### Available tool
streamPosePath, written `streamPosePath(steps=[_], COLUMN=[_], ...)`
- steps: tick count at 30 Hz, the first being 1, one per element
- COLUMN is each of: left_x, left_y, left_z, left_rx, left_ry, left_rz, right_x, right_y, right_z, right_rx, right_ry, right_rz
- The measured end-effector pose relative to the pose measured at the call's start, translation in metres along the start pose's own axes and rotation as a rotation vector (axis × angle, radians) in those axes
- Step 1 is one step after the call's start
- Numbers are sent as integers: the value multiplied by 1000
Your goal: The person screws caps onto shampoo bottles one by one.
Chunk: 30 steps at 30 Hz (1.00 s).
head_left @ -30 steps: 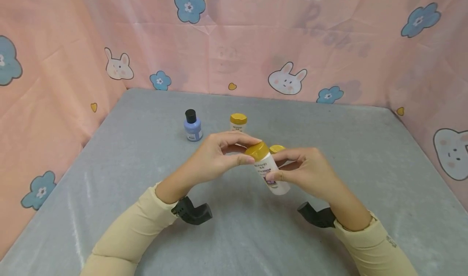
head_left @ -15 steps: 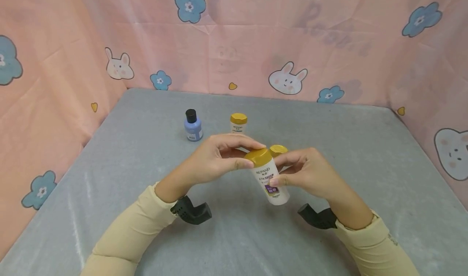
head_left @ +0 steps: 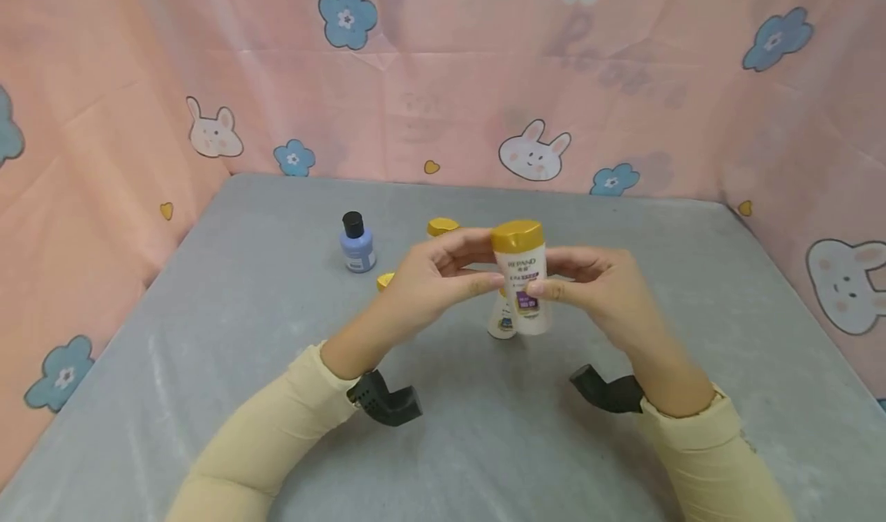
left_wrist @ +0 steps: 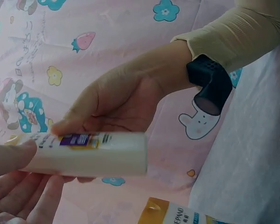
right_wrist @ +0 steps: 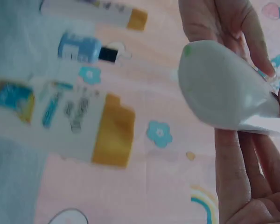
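Observation:
A gold-capped white bottle with a purple label patch stands nearly upright in the air between both hands. My left hand holds its left side, thumb at the edge and fingers behind. From the other side my right hand grips it, thumb across the label. In the left wrist view the bottle lies sideways, the left thumb on it. Its smooth white base faces the right wrist camera. Just behind it in the head view is a second white bottle, its top mostly covered.
A blue bottle with a black cap stands farther back on the grey-covered table. One gold cap shows beyond my left hand, another gold cap beside the forearm. A pink patterned cloth hangs around the table.
The held bottle has risen and turned from tilted to nearly upright. My left hand has shifted from its cap down to its side. The bottle behind now shows its lower body.

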<state>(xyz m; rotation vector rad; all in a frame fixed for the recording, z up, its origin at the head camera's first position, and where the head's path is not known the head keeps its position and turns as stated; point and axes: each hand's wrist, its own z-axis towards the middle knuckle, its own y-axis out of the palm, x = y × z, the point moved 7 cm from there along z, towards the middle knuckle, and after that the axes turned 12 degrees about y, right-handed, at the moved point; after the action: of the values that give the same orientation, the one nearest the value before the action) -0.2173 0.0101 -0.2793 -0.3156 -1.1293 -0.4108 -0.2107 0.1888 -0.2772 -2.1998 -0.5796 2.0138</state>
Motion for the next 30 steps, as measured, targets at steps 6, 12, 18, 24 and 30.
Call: streamPosePath(steps=[6, 12, 18, 24, 30], left_x=[-6, -20, -46, -72, -96], left_y=[8, 12, 13, 14, 13], left_z=[31, 49, 60, 65, 61], left_rx=[74, 113, 171, 220, 255], left_ry=[54, 55, -6, -94, -193], left_rz=[60, 119, 160, 157, 213], right_x=[0, 12, 32, 58, 79], right_y=[-23, -32, -32, -33, -26], right_z=[17, 37, 57, 73, 85], right_rx=[46, 65, 10, 14, -6], right_ry=[-30, 27, 94, 187, 269], right_rz=[89, 107, 192, 244, 227])
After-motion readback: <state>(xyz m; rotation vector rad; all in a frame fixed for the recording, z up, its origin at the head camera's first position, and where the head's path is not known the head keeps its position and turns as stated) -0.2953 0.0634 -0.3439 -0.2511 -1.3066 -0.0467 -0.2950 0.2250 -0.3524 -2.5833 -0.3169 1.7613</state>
